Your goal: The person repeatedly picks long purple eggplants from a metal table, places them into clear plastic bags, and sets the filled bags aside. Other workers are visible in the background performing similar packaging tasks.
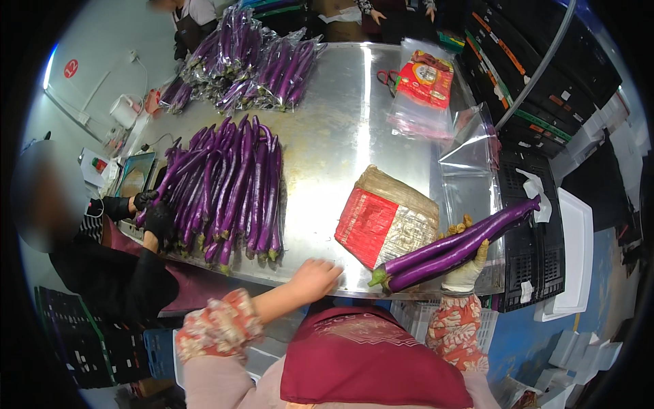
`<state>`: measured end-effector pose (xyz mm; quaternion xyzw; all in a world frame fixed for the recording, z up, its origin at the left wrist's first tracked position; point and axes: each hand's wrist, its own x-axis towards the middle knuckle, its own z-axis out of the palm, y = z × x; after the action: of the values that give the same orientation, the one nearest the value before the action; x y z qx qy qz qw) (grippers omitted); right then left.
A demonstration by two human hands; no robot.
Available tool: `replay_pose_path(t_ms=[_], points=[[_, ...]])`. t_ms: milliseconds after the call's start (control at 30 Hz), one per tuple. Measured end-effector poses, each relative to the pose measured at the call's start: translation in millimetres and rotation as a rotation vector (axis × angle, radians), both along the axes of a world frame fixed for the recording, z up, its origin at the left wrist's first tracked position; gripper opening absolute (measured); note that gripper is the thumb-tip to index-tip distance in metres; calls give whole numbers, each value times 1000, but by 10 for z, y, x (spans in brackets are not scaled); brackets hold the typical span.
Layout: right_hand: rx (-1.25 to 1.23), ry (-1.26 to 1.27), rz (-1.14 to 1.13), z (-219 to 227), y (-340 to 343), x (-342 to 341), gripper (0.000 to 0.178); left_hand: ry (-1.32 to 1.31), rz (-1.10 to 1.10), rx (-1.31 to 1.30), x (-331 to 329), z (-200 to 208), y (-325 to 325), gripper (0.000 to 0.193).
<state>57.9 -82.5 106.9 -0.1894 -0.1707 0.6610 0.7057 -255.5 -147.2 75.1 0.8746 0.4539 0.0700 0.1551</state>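
Note:
Two long purple eggplants (449, 258) lie side by side across my gloved right hand (466, 274), whose fingers wrap round them above the table's near right edge. Their green stem ends point left and toward me. My bare left hand (315, 280) is over the table's near edge, fingers curled in, with nothing visible in it. Between the hands and a little farther off, a red and tan packet-like mat (371, 221) lies flat on the metal table (317, 157). To the left is a large pile of loose eggplants (228, 187).
A co-worker's black-gloved hands (158, 221) touch the pile's left side. Bagged eggplants (235, 58) are heaped at the far left. Clear bags (415, 123), a red packet (427, 78) and red scissors (387, 78) lie far right. Black crates (531, 255) stand along the right edge.

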Motion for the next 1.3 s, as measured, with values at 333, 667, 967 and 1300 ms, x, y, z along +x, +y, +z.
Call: replay_pose_path(t_ms=[333, 667, 967, 1300], points=[[-83, -127, -7, -83, -331, 330, 71, -233, 616, 30, 37, -840, 1066, 10], [-42, -50, 29, -77, -243, 330, 69, -74, 450, -6, -229, -523, 557, 13], [25, 29, -41, -81, -80, 503, 66, 721, -59, -856, -820, -83, -1492, 54], [-22, 1, -182, -96, 88, 123, 56, -38, 129, 234, 165, -477, 540, 31]])
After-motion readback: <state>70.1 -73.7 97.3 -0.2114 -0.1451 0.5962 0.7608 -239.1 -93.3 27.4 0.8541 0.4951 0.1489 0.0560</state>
